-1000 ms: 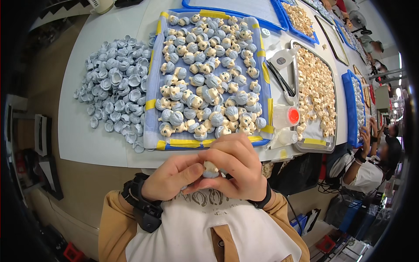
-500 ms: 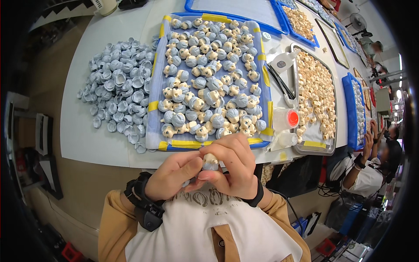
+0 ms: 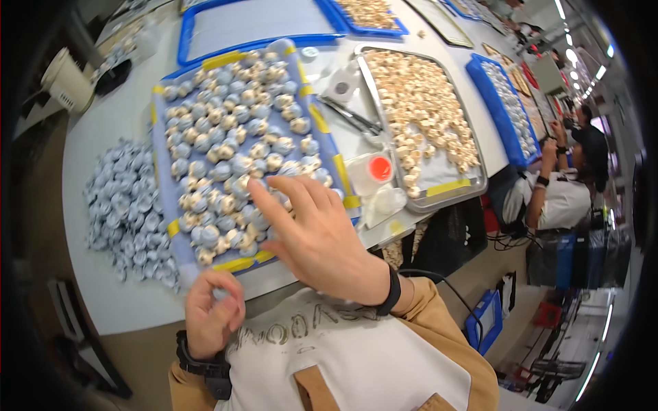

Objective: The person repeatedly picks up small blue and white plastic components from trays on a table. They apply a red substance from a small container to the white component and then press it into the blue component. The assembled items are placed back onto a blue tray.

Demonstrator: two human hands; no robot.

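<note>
Over the near part of a blue tray (image 3: 185, 260) lined with pale cloth and edged with yellow tape, my right hand (image 3: 322, 236) hovers with its fingers spread, holding nothing that I can see. Small doll heads (image 3: 223, 151) with light-blue hair fill this tray. My left hand (image 3: 212, 315) is curled near the table's front edge, closed on a light-blue hair piece (image 3: 219, 293) that is mostly hidden by the fingers. To the left of the tray lies a heap of loose light-blue hair pieces (image 3: 123, 212), shaped like hollow caps.
A metal tray (image 3: 480, 179) of cream-coloured pieces stands on the right. Between the trays are black tweezers (image 3: 349, 115), a white bottle (image 3: 341, 83) and a jar with a red top (image 3: 373, 171). A person (image 3: 565, 185) sits farther right. A cream-coloured cup (image 3: 68, 82) stands far left.
My hands have parted. The right has moved forward over the tray and its fingers have opened; the doll head held between both hands is no longer there. The view has turned to the right.
</note>
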